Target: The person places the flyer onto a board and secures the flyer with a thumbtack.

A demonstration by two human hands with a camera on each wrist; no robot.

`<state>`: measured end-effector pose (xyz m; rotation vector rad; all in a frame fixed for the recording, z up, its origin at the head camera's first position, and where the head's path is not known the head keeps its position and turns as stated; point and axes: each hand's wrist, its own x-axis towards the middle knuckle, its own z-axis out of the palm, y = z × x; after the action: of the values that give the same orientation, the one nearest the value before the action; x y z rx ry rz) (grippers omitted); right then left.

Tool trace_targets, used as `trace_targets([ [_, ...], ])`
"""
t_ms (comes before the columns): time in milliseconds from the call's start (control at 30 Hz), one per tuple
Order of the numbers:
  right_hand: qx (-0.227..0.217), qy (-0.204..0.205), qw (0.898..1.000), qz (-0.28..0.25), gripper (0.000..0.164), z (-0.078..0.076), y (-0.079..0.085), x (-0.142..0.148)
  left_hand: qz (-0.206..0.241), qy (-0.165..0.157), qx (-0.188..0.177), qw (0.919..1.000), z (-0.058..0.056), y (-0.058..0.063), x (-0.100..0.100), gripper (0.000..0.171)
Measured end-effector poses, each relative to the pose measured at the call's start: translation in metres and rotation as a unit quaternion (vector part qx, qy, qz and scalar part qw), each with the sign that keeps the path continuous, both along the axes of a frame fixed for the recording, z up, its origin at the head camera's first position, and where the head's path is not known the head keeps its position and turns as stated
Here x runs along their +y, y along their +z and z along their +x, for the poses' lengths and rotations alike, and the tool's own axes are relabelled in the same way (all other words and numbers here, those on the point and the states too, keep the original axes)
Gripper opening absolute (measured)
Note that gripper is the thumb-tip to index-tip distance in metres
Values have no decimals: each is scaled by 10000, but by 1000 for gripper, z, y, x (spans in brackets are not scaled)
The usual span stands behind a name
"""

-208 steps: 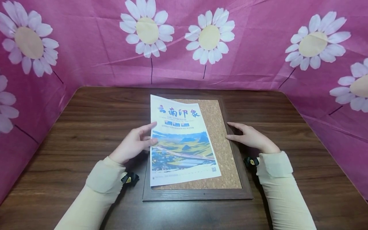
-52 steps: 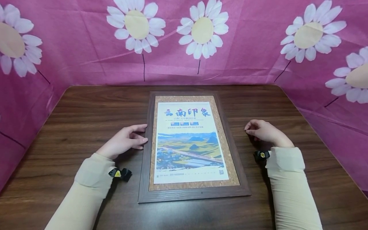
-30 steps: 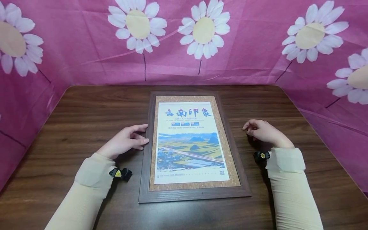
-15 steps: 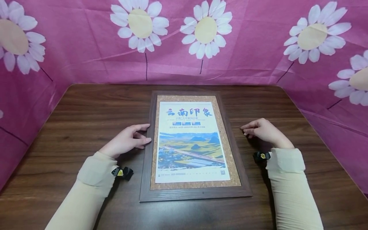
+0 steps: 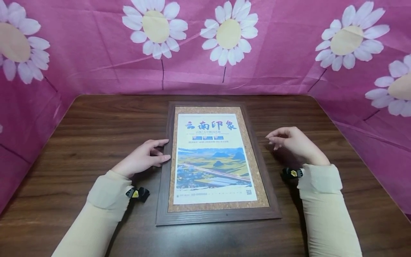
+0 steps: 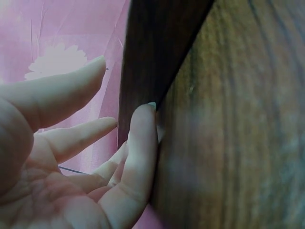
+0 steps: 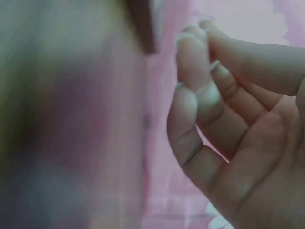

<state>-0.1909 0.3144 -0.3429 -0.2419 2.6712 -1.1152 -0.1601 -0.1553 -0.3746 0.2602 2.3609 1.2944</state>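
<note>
A cork board in a dark wooden frame lies on the table. A printed poster with a landscape and large Chinese characters lies flat on the cork, roughly centred. My left hand is at the frame's left side, fingers extended, fingertips at its edge; the left wrist view shows a finger against the frame's side. Right of the frame, my right hand hovers over the table, thumb and fingertips brought together. In the right wrist view its fingers are bent; I cannot tell whether something small sits between them.
The brown wood-grain table spreads out around the board. A pink cloth with white daisies surrounds its back and sides. Black wrist cameras are strapped over the cream sleeves.
The poster, earlier held slanted over the cork by my left hand, now lies straight on it. My left hand moved to the frame's edge. My right hand has lifted and shifted slightly toward the frame.
</note>
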Motion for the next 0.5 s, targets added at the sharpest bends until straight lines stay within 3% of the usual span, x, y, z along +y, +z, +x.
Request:
trace_targets([
  [167,348,250,9989,-163,25,0,17,-17,-151,-108,128,9997,-1,0,1,69],
  [300,417,565,9973,-191,21,-9,28,-40,-312,-175,252,9990,-1,0,1,72],
  [500,271,479,9977,-387,24,-29,37,-69,-298,-137,214,9992,1,-2,-1,73],
])
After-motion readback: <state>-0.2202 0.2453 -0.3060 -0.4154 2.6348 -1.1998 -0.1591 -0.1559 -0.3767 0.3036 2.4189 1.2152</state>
